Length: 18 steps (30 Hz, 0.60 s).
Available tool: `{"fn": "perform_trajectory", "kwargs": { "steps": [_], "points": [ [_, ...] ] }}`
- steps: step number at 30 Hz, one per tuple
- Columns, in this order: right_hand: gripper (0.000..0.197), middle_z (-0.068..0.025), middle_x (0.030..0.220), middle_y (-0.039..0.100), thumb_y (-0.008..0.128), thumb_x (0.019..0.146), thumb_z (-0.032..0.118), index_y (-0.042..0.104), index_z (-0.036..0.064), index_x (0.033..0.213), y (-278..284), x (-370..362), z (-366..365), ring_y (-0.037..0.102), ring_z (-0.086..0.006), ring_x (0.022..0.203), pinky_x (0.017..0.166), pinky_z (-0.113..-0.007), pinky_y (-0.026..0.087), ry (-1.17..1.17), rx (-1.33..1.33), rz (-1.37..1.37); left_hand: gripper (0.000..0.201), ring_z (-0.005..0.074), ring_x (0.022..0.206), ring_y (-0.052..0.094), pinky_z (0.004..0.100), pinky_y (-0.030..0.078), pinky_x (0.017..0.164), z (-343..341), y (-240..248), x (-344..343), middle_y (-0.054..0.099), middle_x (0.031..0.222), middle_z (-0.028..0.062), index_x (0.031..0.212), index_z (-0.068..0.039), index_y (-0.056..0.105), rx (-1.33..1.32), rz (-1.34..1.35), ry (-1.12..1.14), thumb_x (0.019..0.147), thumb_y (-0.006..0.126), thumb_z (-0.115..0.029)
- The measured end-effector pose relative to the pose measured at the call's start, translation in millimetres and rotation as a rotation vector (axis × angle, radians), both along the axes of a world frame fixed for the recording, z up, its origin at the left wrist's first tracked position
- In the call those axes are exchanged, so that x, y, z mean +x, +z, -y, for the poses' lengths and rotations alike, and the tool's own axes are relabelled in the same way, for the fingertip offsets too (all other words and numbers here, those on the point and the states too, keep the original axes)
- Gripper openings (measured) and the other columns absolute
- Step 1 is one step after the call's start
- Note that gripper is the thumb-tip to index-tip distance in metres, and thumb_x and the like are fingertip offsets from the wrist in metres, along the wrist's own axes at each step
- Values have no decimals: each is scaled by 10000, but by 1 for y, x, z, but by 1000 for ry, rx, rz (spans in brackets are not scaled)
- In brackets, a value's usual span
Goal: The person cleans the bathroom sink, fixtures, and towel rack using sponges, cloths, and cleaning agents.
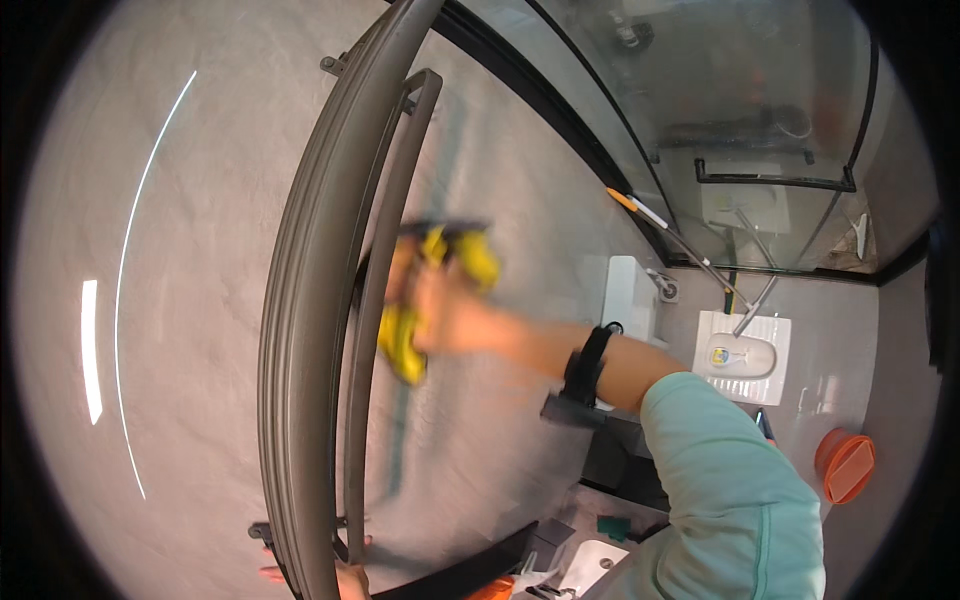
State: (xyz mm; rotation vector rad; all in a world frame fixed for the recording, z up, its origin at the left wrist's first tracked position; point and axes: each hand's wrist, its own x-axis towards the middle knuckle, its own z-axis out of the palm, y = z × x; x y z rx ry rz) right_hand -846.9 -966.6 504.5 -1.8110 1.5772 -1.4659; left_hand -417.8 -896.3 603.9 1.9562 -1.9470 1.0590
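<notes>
My right hand (440,312), smeared by motion, is wrapped round a yellow and black power tool (402,350) that looks like a cordless drill. A black strap circles that wrist. The tool's left part is hidden behind a long brown-grey metal frame (310,300) with a thinner bar (385,250) running alongside it. Small brackets stick out near both of its ends. At the frame's lower end my left hand (350,582) closes round it, with fingertips showing on both sides; most of that hand is out of the picture or covered.
A glass shower enclosure (760,110) with black edging stands at the upper right. Below it a long-handled squeegee (690,250) leans near a white squat toilet (780,330). An orange bucket (845,468) is at the right, and a white basin (595,565) at the bottom.
</notes>
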Motion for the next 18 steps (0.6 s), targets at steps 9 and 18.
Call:
{"fn": "perform_trajectory", "kwargs": {
  "steps": [9, 18],
  "points": [
    [797, -106, 1344, 184, 599, 712, 290, 112, 139, 1325, -212, -53, 107, 132, -292, 1250, 952, -566, 128, -824, -207, 691, 1192, 402, 1147, 172, 498, 218, 859, 11, -6, -3, 154, 1246, 350, 1236, 134, 45, -29, -22, -76, 476, 765, -437],
    [818, -179, 1282, 234, 592, 684, 317, 126, 37, 1295, -206, 149, 51, 185, -353, 1216, 968, -458, 196, -639, 78, 627, 1148, 397, 1104, 277, 496, 320, 803, 15, -10, 14, 211, 1213, 361, 1217, 156, 64, 33, 15, -95, 531, 735, -473]
  ]
}}
